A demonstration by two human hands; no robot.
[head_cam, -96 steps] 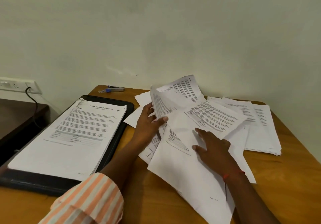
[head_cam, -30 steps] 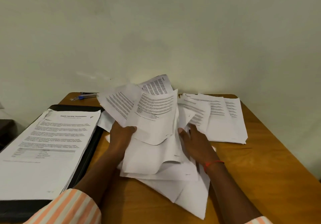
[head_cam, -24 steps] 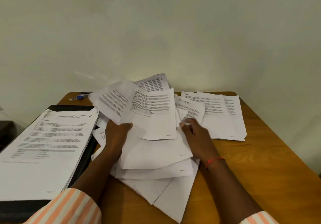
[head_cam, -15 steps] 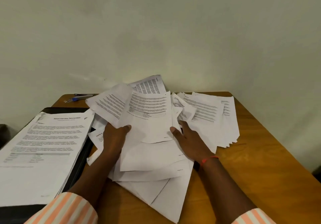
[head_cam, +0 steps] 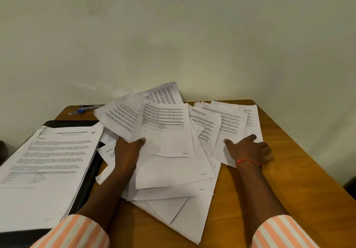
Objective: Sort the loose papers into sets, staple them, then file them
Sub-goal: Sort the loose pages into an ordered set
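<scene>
Evidently sorting: pinching fanned loose papers in left hand to compare headings; steadying right-side stack under flat, uncurled right hand.

One view: head-worn wide-angle camera. Faces forward and down across the wooden table toward the pale wall, which fills the upper half. Close range: loose papers sit mid-frame, both striped sleeves cut by the bottom edge.
</scene>
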